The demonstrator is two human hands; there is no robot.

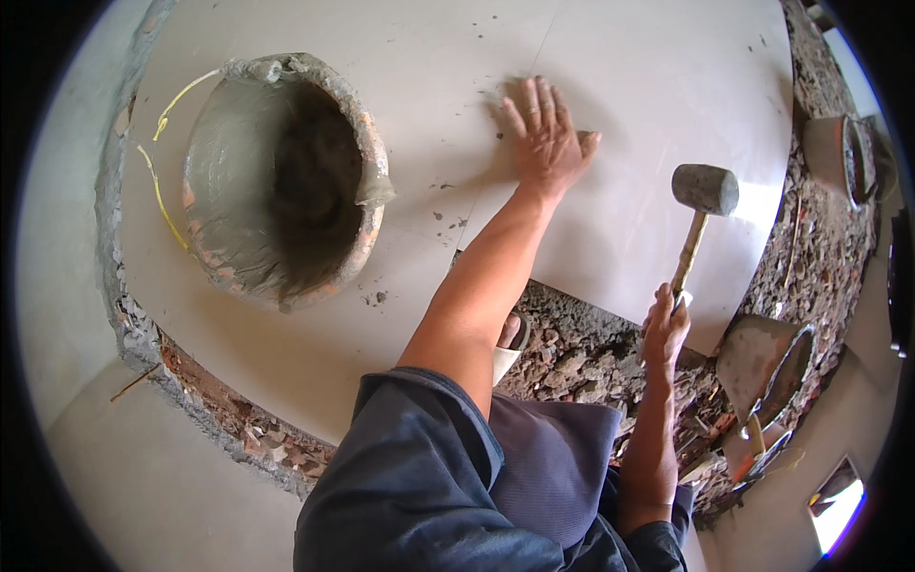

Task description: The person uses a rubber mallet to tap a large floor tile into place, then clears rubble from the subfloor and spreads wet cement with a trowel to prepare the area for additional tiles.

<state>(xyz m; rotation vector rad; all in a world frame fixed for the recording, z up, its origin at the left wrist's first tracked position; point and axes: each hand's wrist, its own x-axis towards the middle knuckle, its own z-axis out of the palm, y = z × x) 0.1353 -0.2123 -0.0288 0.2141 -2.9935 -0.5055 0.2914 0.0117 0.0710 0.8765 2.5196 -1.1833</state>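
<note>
The end of the wooden handle is hidden inside the right hand (664, 329), whose fingers are clenched around it; the rubber mallet (704, 189) stands with its grey head up, above the large pale floor tile (648, 86), and I cannot tell if the head touches it. The left hand (545, 138) lies flat on this tile, fingers released and spread, holding nothing. A small grey lump beside the thumb is hard to make out. The inside of the mortar bucket (286, 181) is dark, so its content is not clear. It stands on the tile, well apart from the left hand. Below the tile edge there is rough mortar bed (591, 357) with rubble. A trowel (767, 367) lies at the right, partly cut by debris. The pale wall (67, 286) bends at the left.
</note>
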